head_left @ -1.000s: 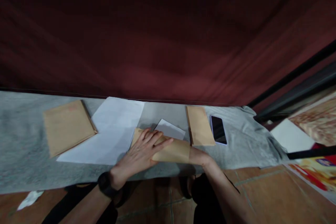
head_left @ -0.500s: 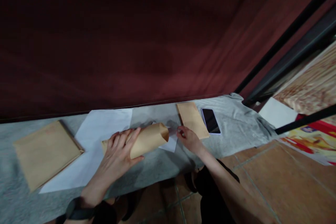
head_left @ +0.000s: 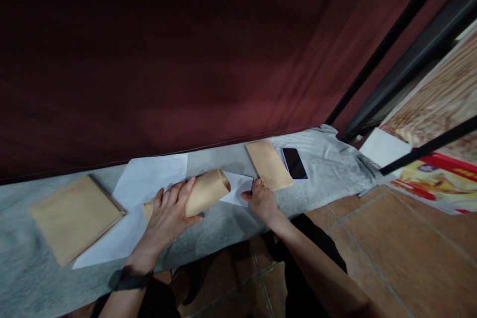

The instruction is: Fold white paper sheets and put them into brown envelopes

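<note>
My left hand point(head_left: 169, 213) grips a brown envelope point(head_left: 204, 192) and holds its mouth bowed open toward the right, above the grey cloth-covered table point(head_left: 223, 218). A small folded white paper point(head_left: 235, 189) lies just beyond the envelope's open end. My right hand point(head_left: 261, 198) rests on that paper's near right edge, fingers curled on it. Both hands sit at the table's front edge, a hand's width apart.
A large white sheet point(head_left: 145, 184) lies left of the envelope, with a stack of brown envelopes point(head_left: 74, 216) further left. Another brown envelope point(head_left: 268, 164) and a black phone point(head_left: 294, 163) lie to the right. A dark red curtain hangs behind. Tiled floor below.
The envelope was lying flat under my left hand; it is now lifted and bowed open. My right hand came out from behind it and went to the small white paper.
</note>
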Motion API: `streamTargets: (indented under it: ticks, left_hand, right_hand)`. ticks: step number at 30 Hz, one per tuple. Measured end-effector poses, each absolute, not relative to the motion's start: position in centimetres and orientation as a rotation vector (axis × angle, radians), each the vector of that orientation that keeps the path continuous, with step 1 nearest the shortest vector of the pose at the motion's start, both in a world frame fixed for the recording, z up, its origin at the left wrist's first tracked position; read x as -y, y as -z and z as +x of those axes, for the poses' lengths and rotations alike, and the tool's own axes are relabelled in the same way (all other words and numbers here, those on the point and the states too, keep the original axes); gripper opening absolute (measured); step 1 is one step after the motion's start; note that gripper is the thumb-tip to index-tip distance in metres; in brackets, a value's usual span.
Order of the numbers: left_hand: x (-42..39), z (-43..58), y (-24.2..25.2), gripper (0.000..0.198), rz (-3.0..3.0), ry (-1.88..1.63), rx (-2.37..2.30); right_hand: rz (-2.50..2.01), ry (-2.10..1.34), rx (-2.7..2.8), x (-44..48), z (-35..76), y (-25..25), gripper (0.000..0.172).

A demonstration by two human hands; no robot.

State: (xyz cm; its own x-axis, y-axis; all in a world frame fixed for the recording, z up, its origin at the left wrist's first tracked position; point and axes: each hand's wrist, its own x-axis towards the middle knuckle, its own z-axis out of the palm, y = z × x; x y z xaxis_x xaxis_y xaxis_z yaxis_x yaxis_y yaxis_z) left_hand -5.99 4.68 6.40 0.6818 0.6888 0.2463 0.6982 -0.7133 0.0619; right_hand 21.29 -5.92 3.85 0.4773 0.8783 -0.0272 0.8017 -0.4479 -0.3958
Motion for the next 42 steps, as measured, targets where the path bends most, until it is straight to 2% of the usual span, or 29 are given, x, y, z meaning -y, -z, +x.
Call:
streamTargets:
  ticks: [4, 9, 14, 24, 28, 35, 38, 42]
  left_hand:
    - [-4.5, -5.9, -5.9, 0.104, -2.851, 0.33, 1.206]
    - [-4.2, -6.0, -5.7, 0.102, -2.851, 0.316, 1.255]
    - [-3.9, -6.0, -5.7, 0.101, -2.813, 0.352, 1.326]
    - [-3.9, -6.2, -5.5, 0.101, -2.84, 0.344, 1.41]
    - [-4.0, -6.0, -5.5, 0.104, -2.851, 0.368, 1.44]
    - [-4.3, -5.7, -5.2, 0.105, -2.854, 0.384, 1.379]
    - [-4.4, -5.6, -5.1, 0.106, -2.873, 0.381, 1.34]
    - [-4.5, -5.3, -4.8, 0.107, -2.876, 0.419, 1.319]
  right_hand:
    - [-2.479, -0.333, 1.411, 5.8, 20.9, -4.2, 0.041]
    - [-2.451, -0.334, 1.391, 5.9, 20.8, -4.4, 0.038]
    - [-2.492, -0.481, 1.283, 5.5, 21.0, -4.7, 0.031]
    - [-2.126, -0.541, 1.094, 5.1, 20.6, -3.8, 0.005]
    - [-1.988, -0.514, 1.035, 5.2, 22.3, -3.9, 0.003]
    - [-1.558, -0.373, 0.826, 5.9, 26.4, -4.7, 0.02]
    - [-1.521, -0.36, 0.746, 5.8, 27.2, -4.8, 0.025]
    - [-1.467, -0.397, 0.808, 5.6, 26.7, -4.8, 0.023]
